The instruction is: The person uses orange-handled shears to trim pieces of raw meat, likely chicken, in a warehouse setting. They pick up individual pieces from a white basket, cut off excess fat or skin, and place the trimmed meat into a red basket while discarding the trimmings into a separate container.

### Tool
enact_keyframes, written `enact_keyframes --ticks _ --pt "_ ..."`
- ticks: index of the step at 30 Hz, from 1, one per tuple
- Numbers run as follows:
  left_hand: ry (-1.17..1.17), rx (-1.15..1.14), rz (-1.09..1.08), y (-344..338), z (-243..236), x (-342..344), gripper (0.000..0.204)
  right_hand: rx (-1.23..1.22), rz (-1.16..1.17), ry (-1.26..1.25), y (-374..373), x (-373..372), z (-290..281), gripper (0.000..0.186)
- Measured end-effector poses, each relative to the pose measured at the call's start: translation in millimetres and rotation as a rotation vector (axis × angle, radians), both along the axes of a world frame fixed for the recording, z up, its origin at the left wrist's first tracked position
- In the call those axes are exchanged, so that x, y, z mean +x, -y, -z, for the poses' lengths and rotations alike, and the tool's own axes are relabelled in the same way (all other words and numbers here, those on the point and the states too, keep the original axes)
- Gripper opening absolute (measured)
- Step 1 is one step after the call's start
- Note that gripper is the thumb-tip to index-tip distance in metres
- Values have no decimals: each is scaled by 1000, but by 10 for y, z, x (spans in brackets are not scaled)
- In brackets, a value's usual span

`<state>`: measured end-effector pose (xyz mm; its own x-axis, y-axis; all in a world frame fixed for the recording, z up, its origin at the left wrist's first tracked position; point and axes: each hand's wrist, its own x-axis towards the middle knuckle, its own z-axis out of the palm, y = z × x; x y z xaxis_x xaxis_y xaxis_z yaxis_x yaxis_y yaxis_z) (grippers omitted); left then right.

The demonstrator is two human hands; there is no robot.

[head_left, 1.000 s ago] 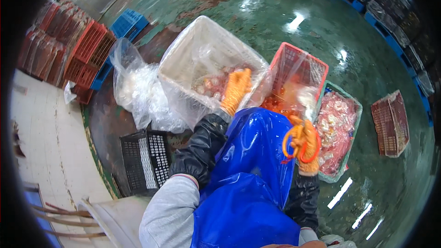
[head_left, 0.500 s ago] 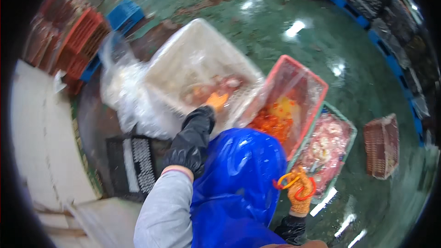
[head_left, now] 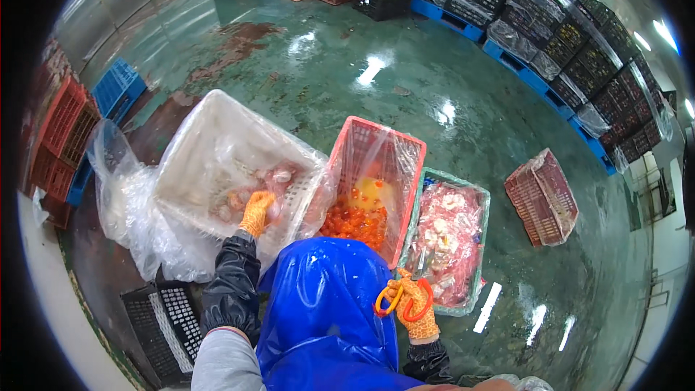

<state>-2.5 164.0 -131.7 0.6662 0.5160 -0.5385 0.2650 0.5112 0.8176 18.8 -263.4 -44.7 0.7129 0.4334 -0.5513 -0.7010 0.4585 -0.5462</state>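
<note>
My left hand (head_left: 256, 213), in an orange glove, reaches into a white crate (head_left: 206, 137) with a few wet pinkish pieces (head_left: 279, 174) at its bottom. Its fingers are curled down among these pieces; whatever they grip is hidden. Beside my apron, my right hand (head_left: 415, 305), also orange-gloved, is closed on scissors (head_left: 391, 295) with orange ring handles, whose blades I cannot make out. In front of me, a plastic-lined red crate (head_left: 420, 174) holds glossy orange lumps (head_left: 355, 224). Nearest my right hand, a green crate (head_left: 486, 235) is filled with pale pink, white-flecked pieces (head_left: 443, 239).
Clear plastic sheeting (head_left: 137, 195) bunches at the white crate's left. A black crate (head_left: 159, 326) lies lower left, a reddish crate (head_left: 541, 199) stands at right. Stacked black crates (head_left: 521, 11) on blue pallets (head_left: 499, 65) line the back right. The green floor (head_left: 326, 80) is wet.
The head view has swung up and right, so the crates sit lower and farther left. My left hand's fingers, more stretched out before, are now curled. The scissors remain in my right hand.
</note>
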Motion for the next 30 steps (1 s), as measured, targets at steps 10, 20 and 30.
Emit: enact_keyframes --ticks 10,20,30 --pt "879 -755 -147 1203 -1271 -103 30 -722 -224 1264 -762 -153 -434 50" --pt "984 -452 -65 1859 -1262 -87 38 -931 -226 1332 -1017 -373 -829 55" --pt "402 248 330 2271 -1376 -465 41 -477 92 964 -943 -296 -563 37"
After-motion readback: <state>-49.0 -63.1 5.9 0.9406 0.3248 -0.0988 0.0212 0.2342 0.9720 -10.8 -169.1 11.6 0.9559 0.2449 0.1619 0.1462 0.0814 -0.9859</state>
